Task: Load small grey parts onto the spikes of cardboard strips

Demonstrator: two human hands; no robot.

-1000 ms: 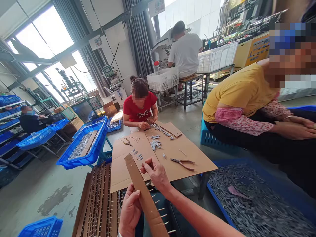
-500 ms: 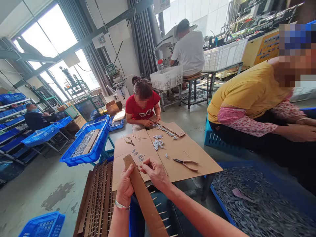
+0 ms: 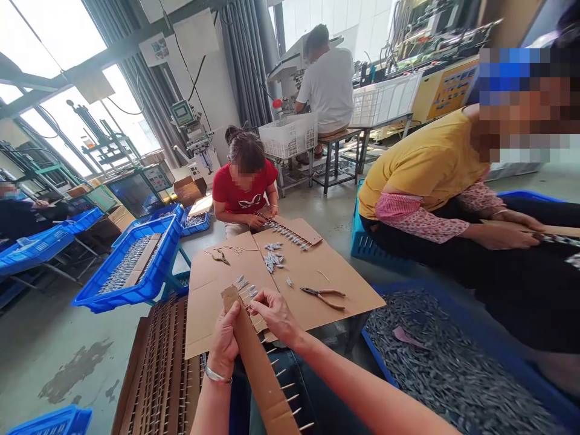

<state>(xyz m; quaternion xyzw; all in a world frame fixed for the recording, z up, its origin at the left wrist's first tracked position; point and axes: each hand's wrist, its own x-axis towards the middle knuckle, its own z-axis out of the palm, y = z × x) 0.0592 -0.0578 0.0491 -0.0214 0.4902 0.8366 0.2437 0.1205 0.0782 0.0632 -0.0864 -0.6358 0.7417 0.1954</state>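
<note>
My left hand (image 3: 223, 338) is closed around the upper part of a long brown cardboard strip (image 3: 260, 368), which slants down toward me. Pale pointed sticks (image 3: 289, 385) jut from its right edge. Near the top, several grey leaf-shaped pieces (image 3: 248, 292) sit on stick ends at the same edge. My right hand (image 3: 277, 316) pinches at that edge just below these pieces; what lies between its fingertips is too small to make out. Beyond the hands, a small pile of grey pieces (image 3: 273, 261) and dark-jawed pliers (image 3: 322, 297) lie on the cardboard-covered table (image 3: 335, 266).
Across the table, a person in red (image 3: 244, 187) handles another stick-edged strip (image 3: 294, 234). A person in yellow (image 3: 421, 163) sits at right, beside a blue tray of grey pieces (image 3: 453, 356). Stacked strips (image 3: 156, 368) and a blue crate (image 3: 131, 266) stand left.
The view has shifted, so the surroundings sit further left. The strip has turned slightly in my left hand, and my right fingers still pinch at its edge. More of the yellow-clad person's held strip shows.
</note>
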